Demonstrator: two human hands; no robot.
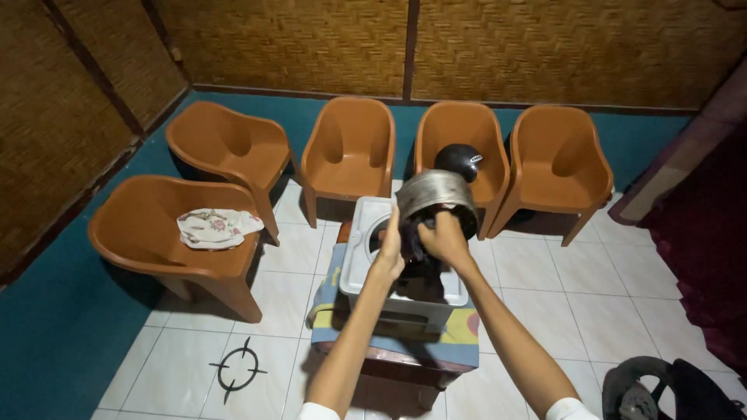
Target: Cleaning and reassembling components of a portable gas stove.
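Hands: left grip [389,247] and right grip [445,237] clasp metal drum [434,193] | above white machine tub [362,241], contents unseen

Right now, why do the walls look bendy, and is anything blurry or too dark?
Head view: the wide lens bows the woven walls; the metal drum that both hands hold looks slightly soft; the right edge by the dark red curtain sinks into shadow; the chairs are evenly lit, without glare.
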